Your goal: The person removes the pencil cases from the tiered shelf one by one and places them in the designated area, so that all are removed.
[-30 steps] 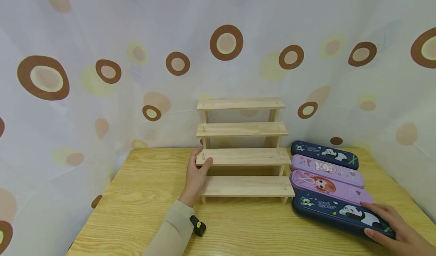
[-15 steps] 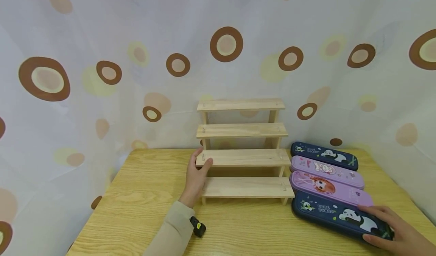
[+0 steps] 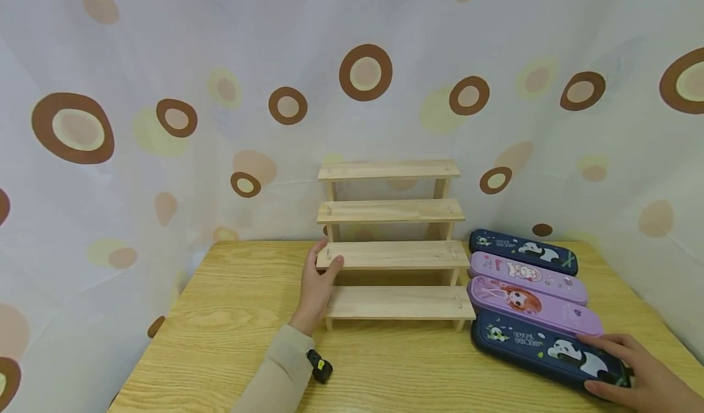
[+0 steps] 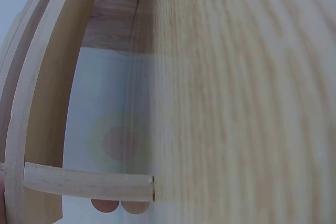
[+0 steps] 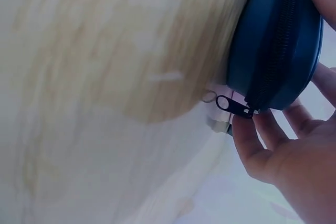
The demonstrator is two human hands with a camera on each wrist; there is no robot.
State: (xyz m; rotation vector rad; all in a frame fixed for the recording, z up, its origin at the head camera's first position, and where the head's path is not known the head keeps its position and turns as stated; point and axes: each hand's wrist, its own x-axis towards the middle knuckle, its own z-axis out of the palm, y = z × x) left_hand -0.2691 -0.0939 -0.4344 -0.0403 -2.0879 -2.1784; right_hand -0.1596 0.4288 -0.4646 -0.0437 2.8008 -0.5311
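A light wooden four-step display rack (image 3: 396,303) stands on the table against the curtain. My left hand (image 3: 316,291) grips the left end of its second-lowest shelf, thumb on top; in the left wrist view only a sliver of hand shows beside the rack's edge (image 4: 39,98). To the rack's right, my right hand (image 3: 646,373) holds the right end of the nearest pencil case (image 3: 528,349), dark blue with a panda. From the right wrist view, thumb and fingers lie around the end of this zipped case (image 5: 283,40), near its zipper pull (image 5: 233,106).
Behind the held case lie a purple pencil case with a girl (image 3: 555,309), a lilac one with a rabbit-like figure (image 3: 550,285) and another dark blue panda case (image 3: 511,245). A patterned curtain (image 3: 418,22) rises behind the wood-grain table (image 3: 231,327).
The near panda pencil case has settled lower and shifted slightly left with my right hand on it. My left hand stays on the rack.
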